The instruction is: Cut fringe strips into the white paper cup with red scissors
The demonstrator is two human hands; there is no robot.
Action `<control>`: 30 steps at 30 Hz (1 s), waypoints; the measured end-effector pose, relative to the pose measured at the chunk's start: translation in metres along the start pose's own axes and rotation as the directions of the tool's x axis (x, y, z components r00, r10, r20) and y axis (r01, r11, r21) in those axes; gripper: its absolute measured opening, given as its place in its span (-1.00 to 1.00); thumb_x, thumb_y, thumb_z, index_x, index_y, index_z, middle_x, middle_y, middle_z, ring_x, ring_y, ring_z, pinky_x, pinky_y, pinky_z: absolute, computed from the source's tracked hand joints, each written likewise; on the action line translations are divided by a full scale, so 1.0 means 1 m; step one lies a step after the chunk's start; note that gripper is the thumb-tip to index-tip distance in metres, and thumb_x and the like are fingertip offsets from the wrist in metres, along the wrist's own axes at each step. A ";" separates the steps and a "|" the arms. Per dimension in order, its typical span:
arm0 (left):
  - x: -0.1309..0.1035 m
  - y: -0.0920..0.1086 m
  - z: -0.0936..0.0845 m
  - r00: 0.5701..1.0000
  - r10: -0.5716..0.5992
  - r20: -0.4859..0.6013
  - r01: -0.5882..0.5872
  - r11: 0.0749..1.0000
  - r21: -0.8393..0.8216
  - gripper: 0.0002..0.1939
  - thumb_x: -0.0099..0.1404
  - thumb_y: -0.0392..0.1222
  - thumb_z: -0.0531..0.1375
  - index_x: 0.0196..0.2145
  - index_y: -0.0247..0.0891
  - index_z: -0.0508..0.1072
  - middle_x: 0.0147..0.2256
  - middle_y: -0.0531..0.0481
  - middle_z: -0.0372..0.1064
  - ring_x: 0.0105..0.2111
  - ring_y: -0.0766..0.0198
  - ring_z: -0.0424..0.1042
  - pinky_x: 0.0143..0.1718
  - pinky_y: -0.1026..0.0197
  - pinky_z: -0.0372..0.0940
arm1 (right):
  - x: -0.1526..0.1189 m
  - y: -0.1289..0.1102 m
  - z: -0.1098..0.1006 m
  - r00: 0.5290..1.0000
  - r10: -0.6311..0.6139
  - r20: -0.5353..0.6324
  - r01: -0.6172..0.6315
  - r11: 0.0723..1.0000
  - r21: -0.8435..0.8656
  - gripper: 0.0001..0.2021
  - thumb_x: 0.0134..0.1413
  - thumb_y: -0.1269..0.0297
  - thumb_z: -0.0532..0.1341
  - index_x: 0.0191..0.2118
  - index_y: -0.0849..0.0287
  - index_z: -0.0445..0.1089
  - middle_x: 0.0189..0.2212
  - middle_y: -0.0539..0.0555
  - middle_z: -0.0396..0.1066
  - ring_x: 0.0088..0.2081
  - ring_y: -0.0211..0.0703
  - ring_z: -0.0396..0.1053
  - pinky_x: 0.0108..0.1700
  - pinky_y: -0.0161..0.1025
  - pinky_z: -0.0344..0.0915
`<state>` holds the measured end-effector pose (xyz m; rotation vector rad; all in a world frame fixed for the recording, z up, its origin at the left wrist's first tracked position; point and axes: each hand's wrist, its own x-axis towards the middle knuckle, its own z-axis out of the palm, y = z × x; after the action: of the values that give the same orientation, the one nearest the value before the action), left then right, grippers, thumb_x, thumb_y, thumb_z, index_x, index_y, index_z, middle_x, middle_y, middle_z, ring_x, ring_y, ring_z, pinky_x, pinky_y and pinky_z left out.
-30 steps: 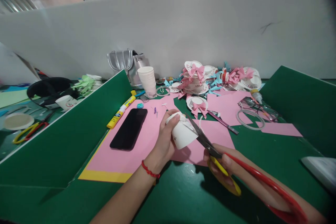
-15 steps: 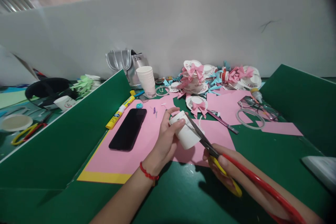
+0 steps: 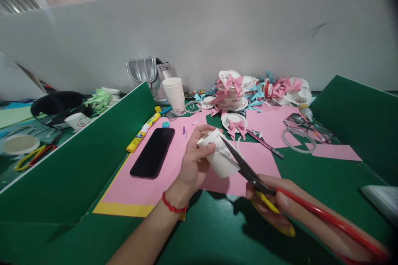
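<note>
A white paper cup (image 3: 223, 161) is gripped in my left hand (image 3: 195, 161), tilted over the pink paper, with its rim end toward the upper left. My right hand (image 3: 273, 203) is closed around the scissors (image 3: 248, 174), which have dark blades, a red handle and a yellow handle. The scissor blades lie against the cup's side, slightly parted, their tips near its upper end. Whether a cut runs through the wall there I cannot tell. Behind the cup, a thin white strip (image 3: 239, 143) sticks up.
Left of my hands, a black phone (image 3: 153, 153) and a glue stick (image 3: 143, 132) lie by pink paper (image 3: 121, 192). Farther back stand stacked paper cups (image 3: 174, 95) and decorated small hats (image 3: 234, 122). A tape ring (image 3: 298, 140) lies right; green dividers (image 3: 93, 165) flank the workspace.
My right hand has moved slightly right and down, and the scissors' handles and blades have spread a little. My left hand has turned the cup slightly and still grips it.
</note>
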<state>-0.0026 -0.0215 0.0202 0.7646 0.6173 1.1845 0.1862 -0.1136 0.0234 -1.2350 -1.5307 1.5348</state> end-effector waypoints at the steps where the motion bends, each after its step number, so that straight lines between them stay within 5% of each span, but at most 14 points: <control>1: 0.000 0.000 0.000 1.000 0.004 0.006 -0.004 1.000 0.009 -0.59 -0.15 -0.27 0.37 -0.27 -0.20 0.40 -0.36 0.08 0.35 -0.43 0.37 0.32 -0.40 0.33 0.24 | -0.001 -0.001 0.000 1.000 0.020 -0.012 -0.020 1.000 0.007 -0.42 0.09 -0.35 0.03 -0.27 0.10 0.44 -0.56 0.00 0.25 -0.57 -0.22 0.10 -0.54 -0.29 0.15; 6: 0.000 0.000 -0.001 0.999 0.029 0.017 -0.030 0.998 0.049 -0.60 -0.15 -0.26 0.39 -0.30 -0.19 0.41 -0.38 0.08 0.35 -0.43 0.36 0.32 -0.40 0.32 0.24 | -0.004 -0.007 0.002 0.985 -0.026 -0.168 -0.010 0.979 -0.205 -0.38 0.01 -0.41 0.04 -0.41 0.11 0.42 -0.55 0.04 0.29 -0.50 -0.13 0.25 -0.46 -0.25 0.25; 14: 0.000 -0.002 -0.001 0.999 0.029 -0.016 -0.028 0.998 0.057 -0.58 -0.14 -0.24 0.39 -0.27 -0.18 0.39 -0.36 0.08 0.34 -0.40 0.34 0.35 -0.40 0.33 0.25 | 0.005 0.003 -0.004 0.993 -0.113 -0.027 0.087 0.879 -0.470 -0.49 0.23 -0.23 -0.05 -0.27 0.10 0.39 -0.59 -0.02 0.22 -0.54 -0.14 0.17 -0.51 -0.28 0.12; 22: -0.002 -0.002 0.000 1.000 0.013 -0.002 -0.013 0.999 0.042 -0.60 -0.11 -0.24 0.37 -0.26 -0.19 0.39 -0.36 0.07 0.34 -0.42 0.34 0.33 -0.40 0.31 0.24 | 0.006 0.005 0.004 0.989 -0.075 -0.125 0.033 0.951 -0.306 -0.46 0.13 -0.31 0.02 -0.33 0.11 0.37 -0.60 -0.07 0.09 -0.54 -0.18 0.03 -0.49 -0.27 -0.06; 30: -0.003 -0.004 -0.001 0.999 0.032 0.004 -0.032 0.999 0.027 -0.62 -0.10 -0.25 0.36 -0.27 -0.18 0.40 -0.36 0.06 0.35 -0.41 0.32 0.32 -0.38 0.28 0.22 | 0.006 0.003 0.005 0.997 -0.014 -0.071 -0.007 0.958 -0.286 -0.41 0.11 -0.36 -0.02 -0.32 0.14 0.33 -0.60 -0.11 -0.02 -0.54 -0.21 -0.04 -0.48 -0.27 -0.11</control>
<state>-0.0016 -0.0246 0.0165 0.8018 0.6213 1.2060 0.1798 -0.1102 0.0188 -1.4296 -1.7506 1.2812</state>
